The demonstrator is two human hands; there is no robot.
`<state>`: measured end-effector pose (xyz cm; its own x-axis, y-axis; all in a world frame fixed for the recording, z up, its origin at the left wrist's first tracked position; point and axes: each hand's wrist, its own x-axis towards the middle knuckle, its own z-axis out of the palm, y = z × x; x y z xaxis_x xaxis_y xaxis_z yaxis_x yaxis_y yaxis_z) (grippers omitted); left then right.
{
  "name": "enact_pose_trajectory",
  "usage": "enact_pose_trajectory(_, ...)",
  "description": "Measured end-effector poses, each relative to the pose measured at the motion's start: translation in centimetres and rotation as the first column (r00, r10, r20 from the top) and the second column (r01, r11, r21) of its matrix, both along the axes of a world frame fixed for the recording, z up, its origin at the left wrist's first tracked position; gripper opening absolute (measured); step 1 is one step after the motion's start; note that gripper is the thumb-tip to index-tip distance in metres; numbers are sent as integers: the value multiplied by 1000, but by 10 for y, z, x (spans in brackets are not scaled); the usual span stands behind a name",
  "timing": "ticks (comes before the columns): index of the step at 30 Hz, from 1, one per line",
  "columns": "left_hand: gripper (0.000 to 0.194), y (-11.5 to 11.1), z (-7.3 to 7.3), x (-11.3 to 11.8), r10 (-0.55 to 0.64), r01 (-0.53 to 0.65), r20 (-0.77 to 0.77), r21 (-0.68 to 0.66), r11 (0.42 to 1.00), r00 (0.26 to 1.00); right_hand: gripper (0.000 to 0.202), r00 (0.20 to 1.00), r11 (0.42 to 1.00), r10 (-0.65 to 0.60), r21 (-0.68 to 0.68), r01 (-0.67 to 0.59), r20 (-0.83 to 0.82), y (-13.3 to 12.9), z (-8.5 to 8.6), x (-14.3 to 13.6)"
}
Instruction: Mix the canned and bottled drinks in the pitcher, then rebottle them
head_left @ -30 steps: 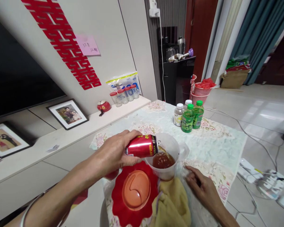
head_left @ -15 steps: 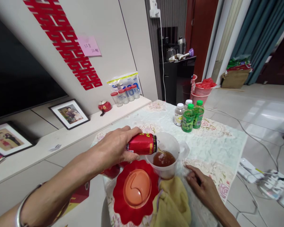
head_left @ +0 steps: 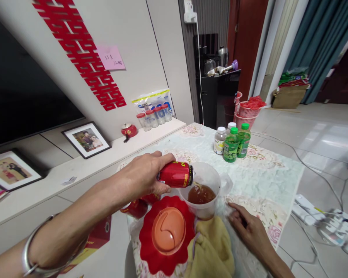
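My left hand (head_left: 150,172) grips a red can (head_left: 176,175), tilted on its side with its mouth over a translucent plastic jug (head_left: 206,210). Liquid runs from the can into brown liquid (head_left: 201,194) in the jug. Palm down, my right hand (head_left: 245,222) rests on the tablecloth right of the jug, holding nothing visible, its index finger stretched toward the jug and the others curled. In front lie a red scalloped dish (head_left: 147,247) with an orange lid (head_left: 169,227) in it and a yellow cloth (head_left: 213,251). More red cans (head_left: 136,207) are partly hidden beneath my left arm.
Several bottles (head_left: 231,144) stand at the table's back. A shelf (head_left: 118,154) on the left bears framed photos (head_left: 87,139), red-lidded jars (head_left: 153,117) and a small red pot (head_left: 129,130). Power strips (head_left: 306,210) and cables lie on the floor at right.
The can has shifted very slightly right, still pouring. My left forearm sits a little differently, and more of the red cans beneath it shows. My right hand has hardly moved.
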<state>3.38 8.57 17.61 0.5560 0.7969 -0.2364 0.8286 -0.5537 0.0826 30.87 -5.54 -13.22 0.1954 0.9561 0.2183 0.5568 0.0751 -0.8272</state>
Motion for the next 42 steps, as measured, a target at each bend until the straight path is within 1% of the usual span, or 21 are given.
enact_pose_trajectory(6, 47, 1, 3, 3, -2, 2, -30, 11, 1000, 1000, 36, 1000, 1000, 6, -2, -6, 18, -1, 0, 1)
enact_pose_trajectory(15, 50, 1, 5, 9, -48, 56, -118, 66, 996, 992, 34, 1000, 1000, 1, 2, -1, 17, 0, -1, 1)
enact_pose_trajectory(20, 54, 1, 8, 14, -55, 65, -141, 64, 996, 988, 35, 1000, 1000, -10, 12, 10, 5, 1, 1, 0)
enact_pose_trajectory(25, 53, 1, 10, 20, -76, 94, -187, 88, 992, 979, 34, 1000, 1000, -13, 24, 13, -1, 1, -1, 0)
enact_pose_trajectory(31, 59, 1, 9, 25, -66, 104, -265, 133, 986, 962, 36, 1000, 1000, -6, 7, 6, 17, 0, -3, 1)
enact_pose_trajectory(38, 55, -7, 15, 38, -53, 110, -333, 154, 982, 941, 37, 1000, 1000, 2, 3, -2, 26, 0, -1, 1)
enact_pose_trajectory(42, 57, -9, 11, 38, -56, 114, -327, 163, 980, 943, 35, 1000, 1000, -7, 4, 7, 24, 0, -1, 1)
